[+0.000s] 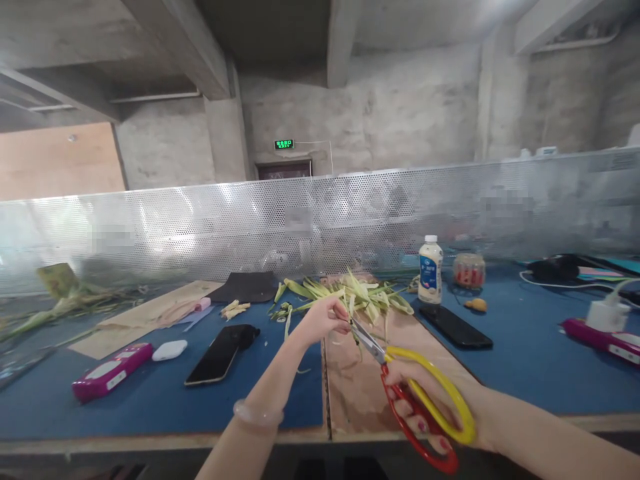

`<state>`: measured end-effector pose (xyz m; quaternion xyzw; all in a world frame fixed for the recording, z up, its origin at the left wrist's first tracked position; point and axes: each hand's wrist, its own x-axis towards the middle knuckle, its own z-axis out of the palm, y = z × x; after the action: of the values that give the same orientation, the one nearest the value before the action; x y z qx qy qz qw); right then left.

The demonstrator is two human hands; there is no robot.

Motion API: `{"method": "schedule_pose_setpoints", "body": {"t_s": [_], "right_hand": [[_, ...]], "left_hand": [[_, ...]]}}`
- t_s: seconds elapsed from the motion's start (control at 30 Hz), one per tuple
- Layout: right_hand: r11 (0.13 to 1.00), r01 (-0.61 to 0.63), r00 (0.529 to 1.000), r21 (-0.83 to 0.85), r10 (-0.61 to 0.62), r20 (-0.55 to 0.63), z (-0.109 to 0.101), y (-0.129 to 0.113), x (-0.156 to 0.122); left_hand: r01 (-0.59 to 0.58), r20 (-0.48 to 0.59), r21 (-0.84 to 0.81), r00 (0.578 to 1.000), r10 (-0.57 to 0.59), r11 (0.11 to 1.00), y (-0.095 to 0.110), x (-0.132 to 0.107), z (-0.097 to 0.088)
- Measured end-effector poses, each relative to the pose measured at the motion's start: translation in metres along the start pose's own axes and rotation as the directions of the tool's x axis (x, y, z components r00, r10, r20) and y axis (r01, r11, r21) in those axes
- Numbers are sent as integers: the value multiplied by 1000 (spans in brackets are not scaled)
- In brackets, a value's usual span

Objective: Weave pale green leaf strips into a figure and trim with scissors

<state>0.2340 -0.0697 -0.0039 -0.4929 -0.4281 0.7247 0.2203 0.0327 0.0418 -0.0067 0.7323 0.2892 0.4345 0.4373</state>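
My right hand grips scissors with one yellow and one red handle, fingers through the loops. The blades point up and left, meeting a thin green strip at their tips. My left hand pinches that green leaf strip just above the blades, fingers closed on it. Behind both hands lies a pile of cut green and pale leaves on a brown board. A clear bangle sits on my left wrist.
On the blue table: a black phone, a white earbud case, a pink device, another black phone, a white bottle, a jar. A perforated metal screen runs along the back.
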Motion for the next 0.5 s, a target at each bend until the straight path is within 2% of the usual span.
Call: {"method": "schedule_pose_setpoints", "body": {"t_s": [0.07, 0.17, 0.33, 0.5], "right_hand": [[1000, 0, 1000, -19, 0, -18, 2, 1, 0], [1000, -29, 999, -5, 29, 25, -1, 4, 4], [999, -42, 999, -12, 42, 30, -7, 8, 10], [999, -41, 998, 35, 39, 47, -2, 5, 3]], "left_hand": [[6, 5, -5, 1000, -6, 1000, -1, 0, -1], [3, -1, -6, 1000, -3, 1000, -1, 0, -2], [-3, 6, -23, 1000, 3, 1000, 2, -1, -1], [13, 19, -47, 1000, -13, 999, 7, -3, 1]]}}
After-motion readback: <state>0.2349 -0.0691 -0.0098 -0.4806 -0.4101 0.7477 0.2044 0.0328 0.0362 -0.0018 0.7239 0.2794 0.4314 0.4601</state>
